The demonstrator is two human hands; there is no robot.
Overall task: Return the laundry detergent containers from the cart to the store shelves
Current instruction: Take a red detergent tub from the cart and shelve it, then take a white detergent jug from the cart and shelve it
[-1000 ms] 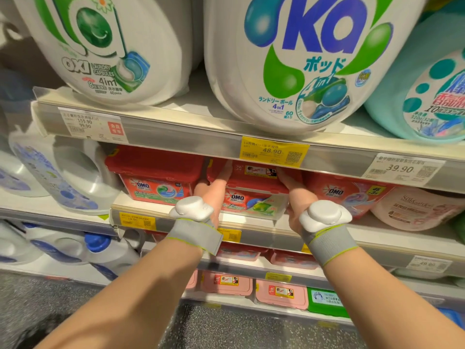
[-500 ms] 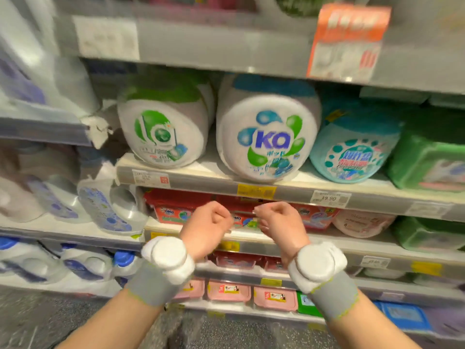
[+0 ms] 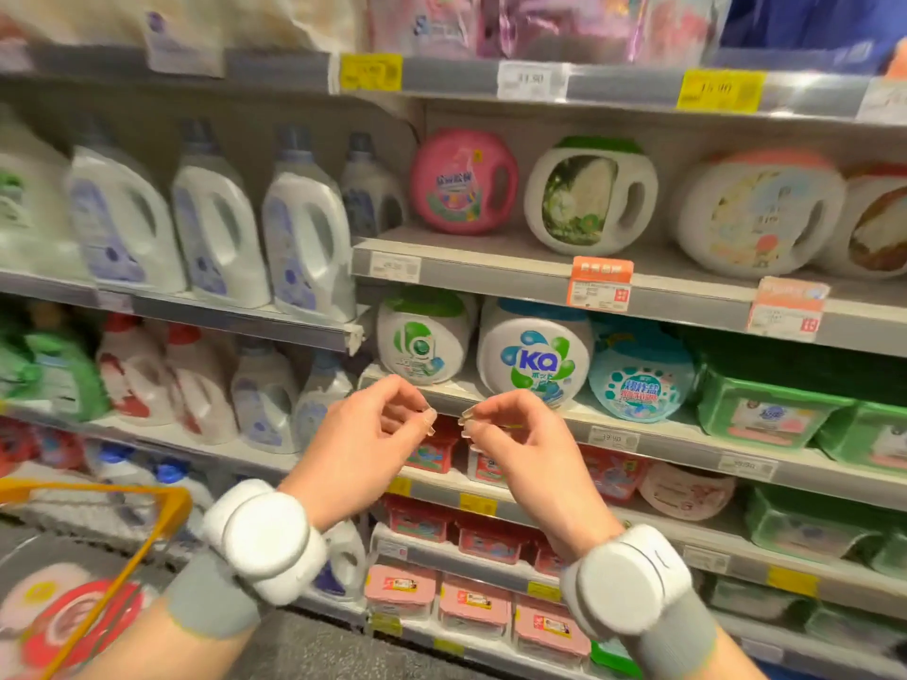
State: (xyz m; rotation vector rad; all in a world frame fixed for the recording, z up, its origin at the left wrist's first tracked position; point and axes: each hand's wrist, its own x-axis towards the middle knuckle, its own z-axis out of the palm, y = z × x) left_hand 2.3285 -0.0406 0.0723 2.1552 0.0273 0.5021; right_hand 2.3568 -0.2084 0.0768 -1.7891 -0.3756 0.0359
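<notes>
My left hand [image 3: 365, 436] and my right hand [image 3: 518, 446] hover side by side in front of the shelves, fingers loosely curled and holding nothing. Both wrists carry white bands. Just behind my fingertips, red detergent capsule boxes [image 3: 432, 454] sit in a row on a middle shelf [image 3: 687, 441]. At the lower left is the cart with a yellow rim [image 3: 162, 512], and a red-and-white detergent container [image 3: 78, 615] lies inside it, blurred.
Round capsule tubs, among them a white "Ka" tub [image 3: 535, 358], stand on the shelf above the red boxes. White detergent bottles [image 3: 304, 238] fill the shelves at the left. Pink boxes [image 3: 471, 601] line the lowest shelf, and green boxes [image 3: 765, 414] sit at the right.
Both hands let go of the red box on the shelf and drew back toward me. The view pulled away from the shelves and rose, and the cart came into sight at the lower left.
</notes>
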